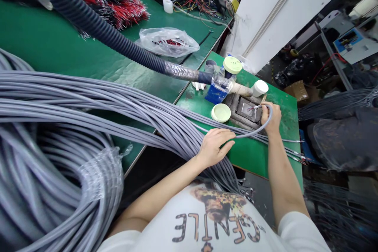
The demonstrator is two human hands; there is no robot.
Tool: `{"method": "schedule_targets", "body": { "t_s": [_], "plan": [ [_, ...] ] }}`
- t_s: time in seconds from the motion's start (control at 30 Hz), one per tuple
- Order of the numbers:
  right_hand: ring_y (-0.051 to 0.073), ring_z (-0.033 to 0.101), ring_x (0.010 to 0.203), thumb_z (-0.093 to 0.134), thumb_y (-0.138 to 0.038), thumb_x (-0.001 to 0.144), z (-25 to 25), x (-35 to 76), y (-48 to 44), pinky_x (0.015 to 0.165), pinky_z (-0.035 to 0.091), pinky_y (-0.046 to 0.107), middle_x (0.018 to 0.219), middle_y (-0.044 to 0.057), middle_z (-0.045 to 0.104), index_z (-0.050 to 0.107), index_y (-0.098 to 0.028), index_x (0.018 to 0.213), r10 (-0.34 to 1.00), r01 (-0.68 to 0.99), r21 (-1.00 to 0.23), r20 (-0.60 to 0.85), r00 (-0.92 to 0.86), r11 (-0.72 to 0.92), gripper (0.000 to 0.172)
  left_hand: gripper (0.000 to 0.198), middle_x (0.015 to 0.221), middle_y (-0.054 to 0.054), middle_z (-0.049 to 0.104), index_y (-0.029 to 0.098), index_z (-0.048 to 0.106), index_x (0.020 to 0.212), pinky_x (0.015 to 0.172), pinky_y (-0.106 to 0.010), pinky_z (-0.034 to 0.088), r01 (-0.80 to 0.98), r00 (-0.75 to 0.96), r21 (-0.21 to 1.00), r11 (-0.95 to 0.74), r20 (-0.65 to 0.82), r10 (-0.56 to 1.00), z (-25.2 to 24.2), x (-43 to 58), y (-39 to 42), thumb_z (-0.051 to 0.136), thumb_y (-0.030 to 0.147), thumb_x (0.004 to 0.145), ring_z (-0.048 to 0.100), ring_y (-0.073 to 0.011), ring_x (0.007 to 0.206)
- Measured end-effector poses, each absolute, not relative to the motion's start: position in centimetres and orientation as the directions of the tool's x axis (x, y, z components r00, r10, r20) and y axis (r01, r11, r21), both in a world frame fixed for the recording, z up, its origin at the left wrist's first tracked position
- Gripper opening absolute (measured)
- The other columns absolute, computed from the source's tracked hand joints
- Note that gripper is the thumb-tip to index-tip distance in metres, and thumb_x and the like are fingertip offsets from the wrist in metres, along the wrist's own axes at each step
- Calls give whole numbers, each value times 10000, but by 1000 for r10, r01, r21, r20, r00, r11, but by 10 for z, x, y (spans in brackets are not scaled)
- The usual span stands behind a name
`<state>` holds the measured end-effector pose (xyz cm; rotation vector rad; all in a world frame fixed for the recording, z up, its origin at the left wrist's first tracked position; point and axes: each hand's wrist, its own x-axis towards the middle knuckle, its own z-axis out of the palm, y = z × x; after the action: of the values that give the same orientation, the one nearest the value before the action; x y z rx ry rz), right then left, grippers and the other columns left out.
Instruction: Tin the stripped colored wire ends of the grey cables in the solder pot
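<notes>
"Over the green mat [251, 155], head view: left hand [215, 147]?"
"Curled closed around a grey cable [251, 136], fingers together."
"Right hand [271, 118]?"
"Nearly closed, pinching that cable's end, thin wires [254, 107] fanned over a metal plate [247, 109]."
"Rest of the cable?"
"Bowed between both hands, near a big coil [59, 98]."

The thin wire ends [252, 108] at the right hand [271, 118] are too small to tell apart
</notes>
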<state>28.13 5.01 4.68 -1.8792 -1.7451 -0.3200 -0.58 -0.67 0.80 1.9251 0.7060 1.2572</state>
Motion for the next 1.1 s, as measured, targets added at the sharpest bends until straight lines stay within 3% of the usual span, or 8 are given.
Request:
{"method": "schedule_targets", "body": {
  "t_s": [0.13,0.27,0.37,0.47,0.57,0.63,0.8,1.1],
  "plan": [
    [242,595,968,481,-300,908,68,258,25,889,459,422,987,71,674,676,-232,982,802,944,-327,574,163,42,218,223,1023,-62,736,227,674,1076,896,-361,434,64,373,817,-573,513,773,6,-6,-7,574,249,879,638,-205,1024],
    [245,601,1015,513,-238,903,91,217,-13,900,484,435,1042,60,685,663,-269,1072,769,884,-378,638,33,275,228,201,952,-67,741,211,708,1016,865,-363,431,12,376,865,-502,461,804,9,-8,-7,592,284,869,643,-203,934],
    [250,592,1060,588,-178,859,104,189,-41,950,466,483,1122,7,701,633,-328,1151,746,840,-238,613,-259,487,331,252,905,-81,741,188,740,929,858,-353,442,-110,390,943,-314,331,859,18,-9,-7,556,356,890,634,-202,890],
    [230,571,1102,622,-153,846,112,173,-64,1017,419,493,1180,-26,691,614,-314,1190,681,780,-58,532,-504,622,380,437,808,-84,728,148,746,790,770,-310,468,-271,468,963,-4,135,874,27,-8,-11,498,492,895,625,-189,800],
    [206,547,1130,597,-170,876,117,166,-82,1051,388,465,1223,-29,669,627,-278,1181,651,738,37,441,-618,674,325,512,670,-52,688,123,733,718,667,-265,455,-348,560,903,253,-16,828,32,-6,-18,536,581,838,585,-147,650],
    [203,531,1149,583,-179,887,118,165,-91,1061,379,457,1247,-34,653,631,-272,1180,662,729,42,387,-642,683,311,460,676,-42,690,125,744,755,677,-257,454,-373,590,868,329,-52,806,33,-6,-21,603,560,802,582,-136,641],
    [209,514,1158,568,-144,881,116,168,-109,1047,389,465,1222,-21,670,632,-254,1188,696,738,-30,363,-620,674,333,340,839,-76,733,146,767,793,795,-291,471,-377,609,884,275,13,793,34,-9,-27,676,473,774,637,-187,812],
    [233,501,1171,504,-94,866,102,178,-129,1015,395,495,1225,20,669,595,-239,1254,720,739,-121,375,-584,663,425,284,916,-102,752,163,775,853,822,-316,491,-346,607,936,67,169,776,38,-8,-35,642,413,823,658,-215,895]
  ]
}}
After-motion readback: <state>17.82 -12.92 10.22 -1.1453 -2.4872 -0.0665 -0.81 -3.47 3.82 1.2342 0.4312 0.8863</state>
